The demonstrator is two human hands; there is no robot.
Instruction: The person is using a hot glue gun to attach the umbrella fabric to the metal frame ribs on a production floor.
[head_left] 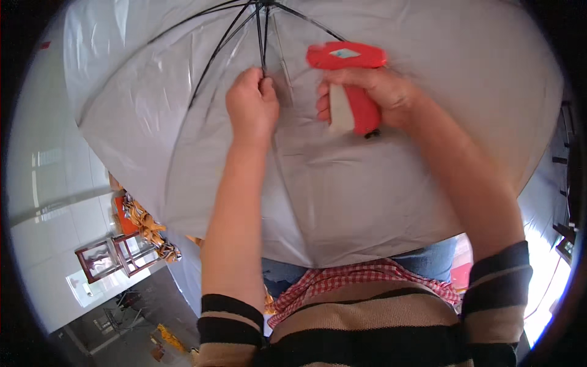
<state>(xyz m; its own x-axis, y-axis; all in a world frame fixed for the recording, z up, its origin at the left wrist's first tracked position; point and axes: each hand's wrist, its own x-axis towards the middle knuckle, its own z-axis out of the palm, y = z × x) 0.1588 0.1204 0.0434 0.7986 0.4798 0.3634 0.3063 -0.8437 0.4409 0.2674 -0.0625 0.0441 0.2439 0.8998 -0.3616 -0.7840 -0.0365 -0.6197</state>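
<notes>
A large silver-grey umbrella canopy (367, 202) lies spread, inner side up, over my lap. Its thin black ribs (220, 50) fan out from a dark hub (264, 3) at the top edge. My left hand (252, 104) is closed in a pinch on one rib, near the canopy's cloth. To its right, my right hand (373, 92) is wrapped round the grip of a red and cream pistol-grip hand tool (345, 55), held above the cloth and apart from the left hand. The tool's tip is blurred; what kind of tool it is does not show.
A red-and-white checked cloth (361, 272) lies at my waist. On the left stand a dark wooden stool (116, 257) and bunched orange patterned cloth (143, 223). A yellow item (171, 337) lies on the dark floor. Dark furniture (572, 165) lines the right edge.
</notes>
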